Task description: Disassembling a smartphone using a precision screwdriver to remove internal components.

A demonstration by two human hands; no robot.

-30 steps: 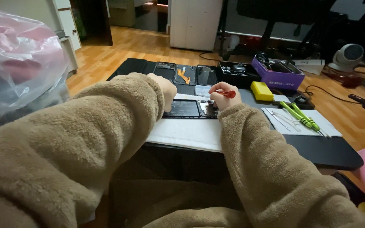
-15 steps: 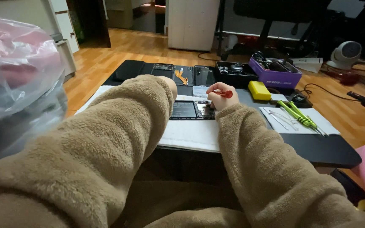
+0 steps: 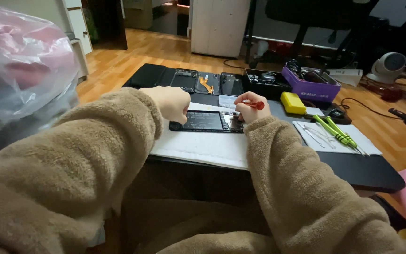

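Observation:
An opened black phone (image 3: 206, 121) lies flat on a white mat (image 3: 203, 146) on a low black table (image 3: 367, 170). My left hand (image 3: 169, 102) rests curled on the phone's left end, steadying it. My right hand (image 3: 251, 107) is closed around a small red-handled screwdriver (image 3: 258, 105), its tip pointing down at the phone's right end. Both arms wear fluffy tan sleeves that fill the foreground.
Other opened phones and parts (image 3: 206, 83) lie at the table's far side, with a black tray (image 3: 264, 80), a purple box (image 3: 310, 83) and a yellow block (image 3: 292, 102). Green-handled tools (image 3: 338, 133) lie on white paper at right. A pink plastic bag (image 3: 22, 77) bulges at left.
The view shifted slightly. My left hand has moved a little left along the phone, uncovering more of it; the right hand stays on the screwdriver at the phone's right end.

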